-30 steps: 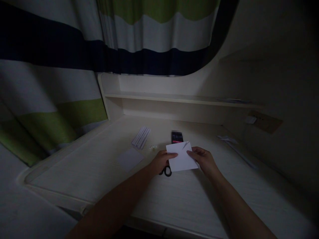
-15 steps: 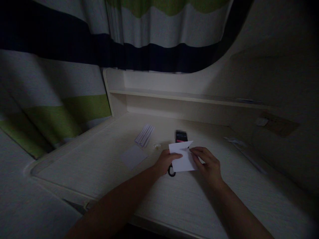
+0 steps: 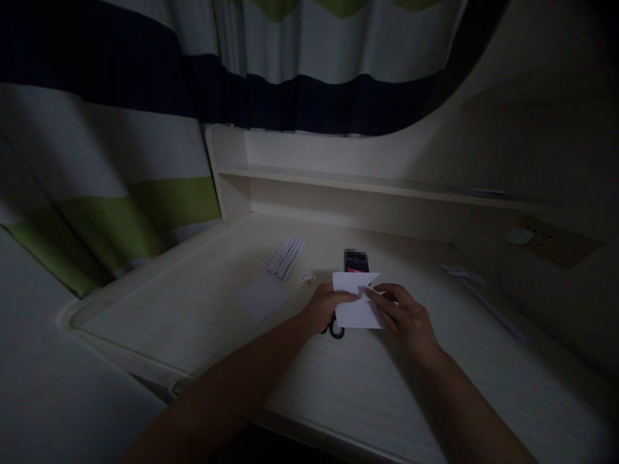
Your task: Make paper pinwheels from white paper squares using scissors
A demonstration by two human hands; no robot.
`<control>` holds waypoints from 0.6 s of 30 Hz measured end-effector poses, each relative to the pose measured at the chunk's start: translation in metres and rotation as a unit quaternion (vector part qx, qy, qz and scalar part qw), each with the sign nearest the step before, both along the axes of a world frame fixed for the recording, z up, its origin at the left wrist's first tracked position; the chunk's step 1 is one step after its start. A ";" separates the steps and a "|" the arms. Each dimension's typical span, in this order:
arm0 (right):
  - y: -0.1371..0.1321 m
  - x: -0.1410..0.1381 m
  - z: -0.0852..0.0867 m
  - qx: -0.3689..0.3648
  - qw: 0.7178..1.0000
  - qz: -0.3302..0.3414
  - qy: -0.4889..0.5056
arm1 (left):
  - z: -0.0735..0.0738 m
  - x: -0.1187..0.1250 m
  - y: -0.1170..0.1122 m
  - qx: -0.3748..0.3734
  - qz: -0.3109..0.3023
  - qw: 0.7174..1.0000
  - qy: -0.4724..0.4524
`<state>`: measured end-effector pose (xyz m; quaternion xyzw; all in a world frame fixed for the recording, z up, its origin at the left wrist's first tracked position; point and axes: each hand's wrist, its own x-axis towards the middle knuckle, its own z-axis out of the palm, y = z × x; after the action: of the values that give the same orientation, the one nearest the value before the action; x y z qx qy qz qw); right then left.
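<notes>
so here's the paper [image 3: 355,316], held over the desk [image 3: 300,380], right between my two hands. my left hand [image 3: 322,309] has it by the left edge, thumb laid across the top. my right hand [image 3: 410,323] is at the opposite side, fingers curled in, a tip touching the paper just below its pointed top corner; whether they pinch it, i cannot tell. that corner aims right, so my right hand is nearer to it. no clear long axis here. black scissors [image 3: 342,334] poke out below my left hand; strips [image 3: 285,258] lie farther off, leftward.
</notes>
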<state>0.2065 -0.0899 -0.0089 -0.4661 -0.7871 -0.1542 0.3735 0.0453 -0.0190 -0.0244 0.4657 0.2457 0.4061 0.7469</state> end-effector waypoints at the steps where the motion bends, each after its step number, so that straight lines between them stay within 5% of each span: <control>1: 0.000 0.000 -0.001 -0.001 1.000 -0.006 -0.004 | 0.000 0.000 0.000 -0.001 0.001 1.000 0.000; 11: -0.002 -0.002 0.001 0.005 0.995 -0.052 -0.085 | 0.000 0.003 0.000 -0.038 0.015 0.999 0.004; 18: -0.004 -0.006 0.004 -0.026 0.992 -0.086 -0.085 | -0.002 -0.001 -0.002 0.025 -0.026 0.999 0.017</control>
<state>0.2000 -0.0940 -0.0051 -0.5265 -0.7769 -0.2040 0.2786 0.0442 -0.0206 -0.0262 0.4970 0.2363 0.3845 0.7412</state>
